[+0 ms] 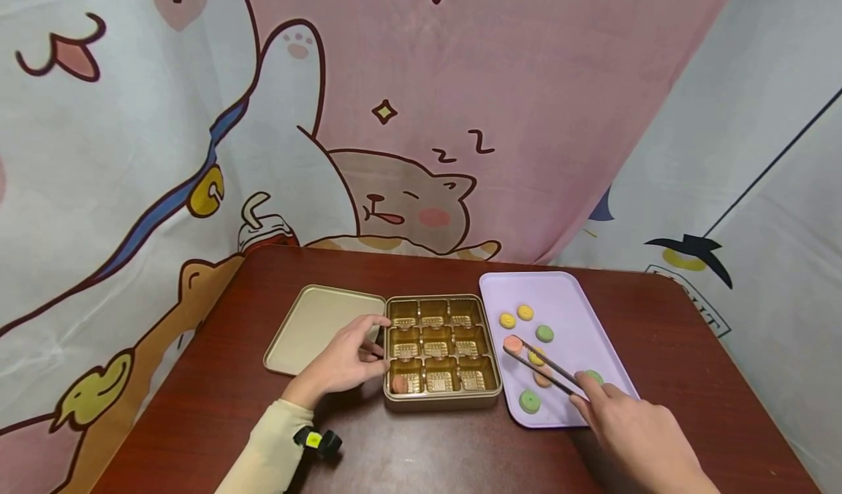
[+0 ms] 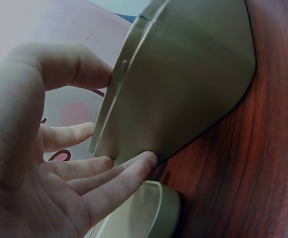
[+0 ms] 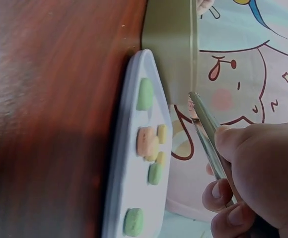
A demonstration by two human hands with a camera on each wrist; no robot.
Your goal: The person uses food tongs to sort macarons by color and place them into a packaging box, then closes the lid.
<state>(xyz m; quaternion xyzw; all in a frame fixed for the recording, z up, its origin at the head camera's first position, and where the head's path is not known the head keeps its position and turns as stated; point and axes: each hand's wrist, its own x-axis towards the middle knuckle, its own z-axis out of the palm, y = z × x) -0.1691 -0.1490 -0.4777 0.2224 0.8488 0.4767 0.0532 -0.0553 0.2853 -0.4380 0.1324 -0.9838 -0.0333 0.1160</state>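
My left hand (image 1: 350, 355) rests its fingertips and thumb against the left side of a gold tin box (image 1: 444, 403); the left wrist view shows them along the tin's wall (image 2: 183, 74). A gold insert divides the tin into several compartments, and an orange-pink macaron (image 1: 400, 384) sits in the front left one. In my right hand (image 1: 634, 432) I grip metal tongs (image 1: 555, 382), whose tips pinch a pink macaron (image 1: 512, 344) over the left part of a lilac tray (image 1: 555, 293). The right wrist view shows the tongs (image 3: 207, 139) raised above the tray.
On the tray lie green macarons (image 1: 529, 401), yellow macarons (image 1: 525, 312) and an orange-pink macaron (image 1: 542, 377). The tin's flat lid (image 1: 322, 322) lies left of the box, partly behind my left hand. A cartoon-print cloth (image 1: 559, 99) hangs behind the brown wooden table (image 1: 421, 450).
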